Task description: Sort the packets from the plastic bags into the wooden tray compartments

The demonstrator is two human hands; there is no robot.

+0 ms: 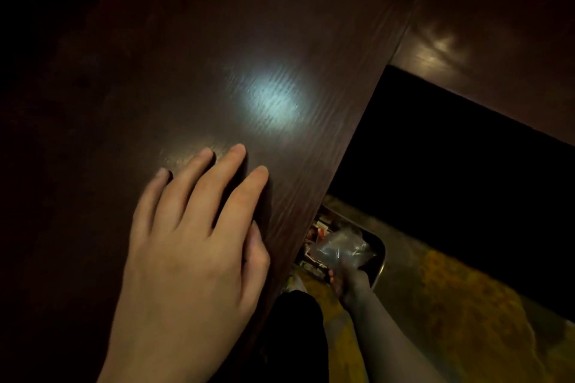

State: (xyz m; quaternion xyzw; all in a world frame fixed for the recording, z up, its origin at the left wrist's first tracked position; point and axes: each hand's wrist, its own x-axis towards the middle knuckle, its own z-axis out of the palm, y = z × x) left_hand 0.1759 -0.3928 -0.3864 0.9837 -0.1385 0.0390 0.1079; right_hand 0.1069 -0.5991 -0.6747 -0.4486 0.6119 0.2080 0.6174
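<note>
Reaching below the desk (217,40), the right hand (348,281) grips a crumpled clear plastic bag (340,247) over a metal tray (378,270) of packets (314,238). Bag's axis unclear. Left hand (193,242) lies flat, fingers spread, empty.

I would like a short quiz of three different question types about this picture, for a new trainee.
1. True or false: the left hand lies flat on the dark brown wooden tabletop.
2. Multiple choice: the right hand reaches down to: A) a crumpled clear plastic bag; B) a red cup; C) a folded towel.
3. Fill the gap: the metal tray with rounded corners, holding small packets, sits below the table, on the ____.

Key: 1 true; 2 A; 3 floor.
</note>
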